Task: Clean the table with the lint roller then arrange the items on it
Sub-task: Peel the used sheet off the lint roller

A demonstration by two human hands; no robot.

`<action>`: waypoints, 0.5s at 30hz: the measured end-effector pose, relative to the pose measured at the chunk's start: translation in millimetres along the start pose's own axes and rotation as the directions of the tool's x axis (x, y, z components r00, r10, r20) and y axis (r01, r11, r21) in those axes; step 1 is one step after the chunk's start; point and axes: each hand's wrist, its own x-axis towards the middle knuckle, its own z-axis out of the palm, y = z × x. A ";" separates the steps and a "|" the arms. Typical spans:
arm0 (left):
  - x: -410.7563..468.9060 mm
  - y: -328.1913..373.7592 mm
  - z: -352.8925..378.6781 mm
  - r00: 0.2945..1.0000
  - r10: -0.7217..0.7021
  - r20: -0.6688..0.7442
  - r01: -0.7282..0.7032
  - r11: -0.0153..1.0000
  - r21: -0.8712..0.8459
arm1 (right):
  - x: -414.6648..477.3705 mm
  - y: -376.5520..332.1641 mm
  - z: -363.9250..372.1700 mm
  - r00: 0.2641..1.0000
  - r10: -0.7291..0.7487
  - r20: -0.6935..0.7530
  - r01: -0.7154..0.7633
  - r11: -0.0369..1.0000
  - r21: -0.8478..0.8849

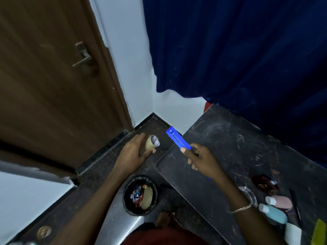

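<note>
- right hand (198,156) closed round the blue handle (178,139) of the lint roller; handle's long axis runs from the hand toward 10 o'clock, free end out past the table (230,142) edge.
- left hand (134,152) closed round a pale roll (152,142), likely the roller's paper core, printed end facing 2 o'clock.
- roll lies at 9 o'clock from the handle's free end, near but apart; judged next move: join or part the two.
- bin (140,195) sits on the floor at 6 o'clock of the left hand, the nearer hand to it.
- bottles (276,209) lie at the table's 5 o'clock corner, not yet arranged.
</note>
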 end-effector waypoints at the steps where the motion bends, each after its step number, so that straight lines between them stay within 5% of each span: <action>1: -5.2 -7.6 -1.1 1.000 -0.020 -0.014 0.020 1.000 -0.016 | 4.9 -1.2 12.4 1.000 0.015 0.014 -0.015 0.999 0.032; 15: -82.9 -105.1 29.2 0.899 -0.434 -0.062 0.411 0.883 -0.225 | 38.0 20.9 179.9 0.962 0.191 0.196 -0.222 0.963 0.155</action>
